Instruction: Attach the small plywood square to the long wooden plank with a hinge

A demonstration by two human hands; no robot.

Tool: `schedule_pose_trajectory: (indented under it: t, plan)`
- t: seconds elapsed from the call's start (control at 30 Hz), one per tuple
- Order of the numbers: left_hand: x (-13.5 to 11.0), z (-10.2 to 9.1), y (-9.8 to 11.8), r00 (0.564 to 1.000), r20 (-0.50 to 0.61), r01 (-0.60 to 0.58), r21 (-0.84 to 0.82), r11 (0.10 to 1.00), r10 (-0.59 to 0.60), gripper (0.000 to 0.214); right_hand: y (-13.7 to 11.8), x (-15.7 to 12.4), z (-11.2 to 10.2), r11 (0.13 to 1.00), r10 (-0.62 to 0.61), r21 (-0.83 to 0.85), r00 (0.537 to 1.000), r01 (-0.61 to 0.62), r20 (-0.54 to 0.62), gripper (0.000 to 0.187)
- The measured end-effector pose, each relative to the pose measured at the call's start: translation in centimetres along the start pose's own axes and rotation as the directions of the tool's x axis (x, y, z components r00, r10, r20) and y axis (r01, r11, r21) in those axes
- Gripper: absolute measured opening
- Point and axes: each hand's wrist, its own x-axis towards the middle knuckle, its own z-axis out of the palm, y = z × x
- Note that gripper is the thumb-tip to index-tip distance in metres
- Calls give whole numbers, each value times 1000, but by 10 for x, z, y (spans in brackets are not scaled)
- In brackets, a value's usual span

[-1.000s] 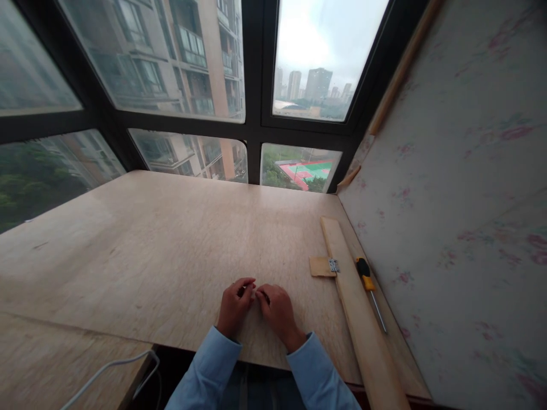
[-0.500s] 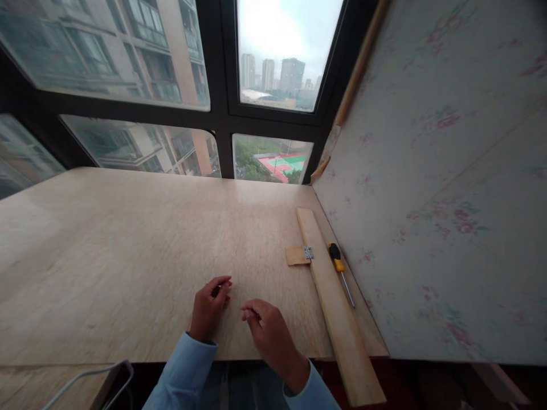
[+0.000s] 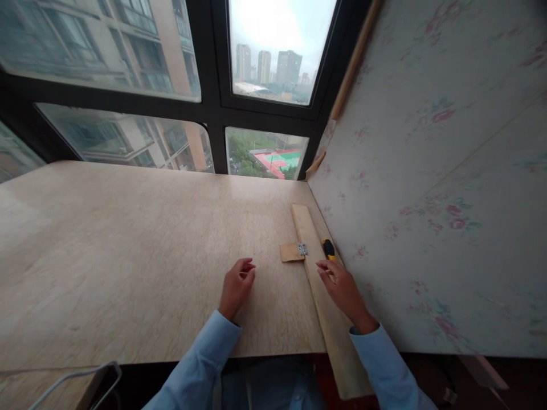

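My right hand (image 3: 344,290) hovers over the long wooden board (image 3: 318,302), its fingers loosely bent and the fingertips slightly apart. Just beyond it lies a screwdriver (image 3: 328,249) with a black and yellow handle; its shaft is hidden behind the hand. A small metal hinge (image 3: 302,249) joins the board's left edge to a short wood piece (image 3: 290,252). My left hand (image 3: 236,288) is over the tabletop, left of the board, with curled fingers and a gap between thumb and forefinger. I make out nothing held in either hand.
The pale stone-patterned surface (image 3: 128,256) runs back to dark-framed windows (image 3: 216,114). A flowered wall (image 3: 427,171) rises close on the right. At the lower left, a white cable (image 3: 77,378) loops over a lower wooden top. The board's near end juts past the front edge.
My right hand has moved right and away from me, over the board to the screwdriver. My left hand has shifted right and a little forward. The view has turned slightly.
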Motion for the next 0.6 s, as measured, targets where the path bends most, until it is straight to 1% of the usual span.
schedule_pose_trajectory:
  t: [0.03,0.07,0.13,0.17,0.23,0.3,0.37,0.47,0.6]
  plan:
    - [7,12,2,996,48,-78,79,994,74,35,8,4,-1,999,-24,-24,1000,24,2,28]
    - [14,23,5,985,90,-160,162,974,147,41,16,7,0,998,-47,-41,999,48,8,27]
    - [29,44,10,951,191,-293,293,910,245,60,27,9,4,995,-78,-61,997,80,21,27]
    - [35,53,12,933,247,-336,335,880,262,69,32,9,6,994,-85,-67,996,87,25,27]
    - [48,67,17,904,355,-375,386,843,240,80,39,6,12,993,-92,-72,995,94,34,27]
    - [58,77,21,880,425,-393,403,826,211,84,45,3,16,992,-98,-74,994,101,48,27]
    - [66,82,23,860,463,-416,391,821,215,84,47,2,17,991,-103,-80,993,107,56,28]
    - [74,84,24,838,482,-450,343,825,257,83,49,3,16,988,-112,-97,991,120,79,30]
    - [75,84,26,839,440,-465,271,843,322,83,50,11,18,981,-130,-128,985,144,113,37]
